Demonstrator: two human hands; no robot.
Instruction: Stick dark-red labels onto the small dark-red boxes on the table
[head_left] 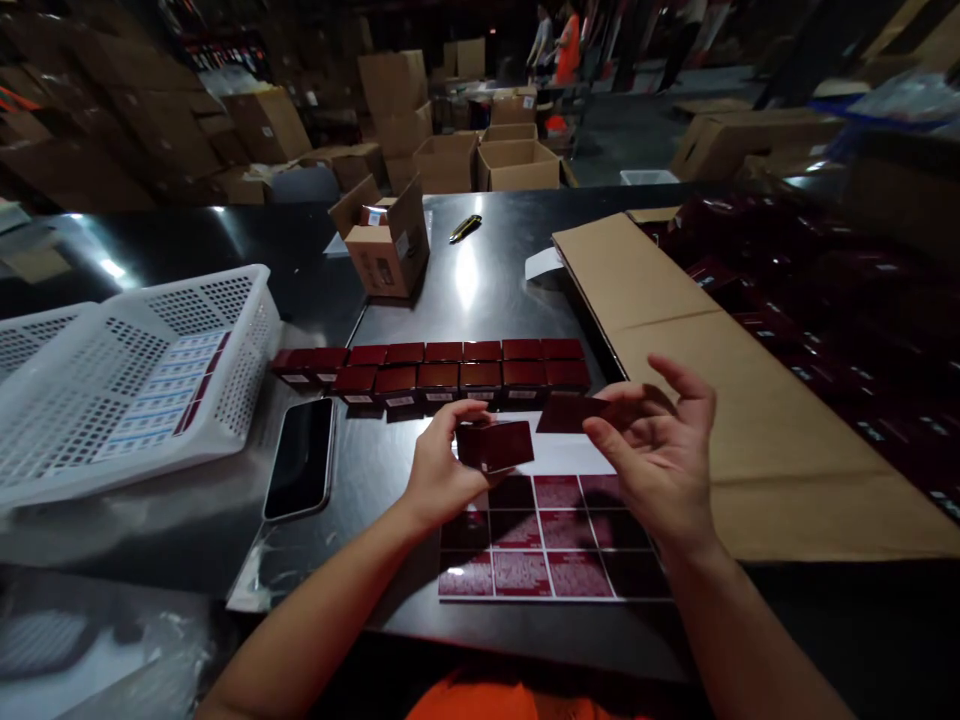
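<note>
Between the thumb and fingers of my left hand [441,472] is a small dark red box [501,448], tilted a little above the table. My right hand [664,455] pinches a dark red label [568,413] by its right edge, with the other fingers raised. The label is close to the box's upper right corner; whether they touch I cannot tell. Below both hands lies a sheet of dark red labels [517,574], with bare white backing at its top. Just beyond the hands, several dark red boxes [460,377] stand in two rows.
To the left are a white perforated basket [251,345] with small printed cartons inside and a phone [300,460]. An open carton [390,250] and a utility knife [466,229] sit farther back. On the right, a cardboard flap [697,370] borders a heap of dark red packages [847,330].
</note>
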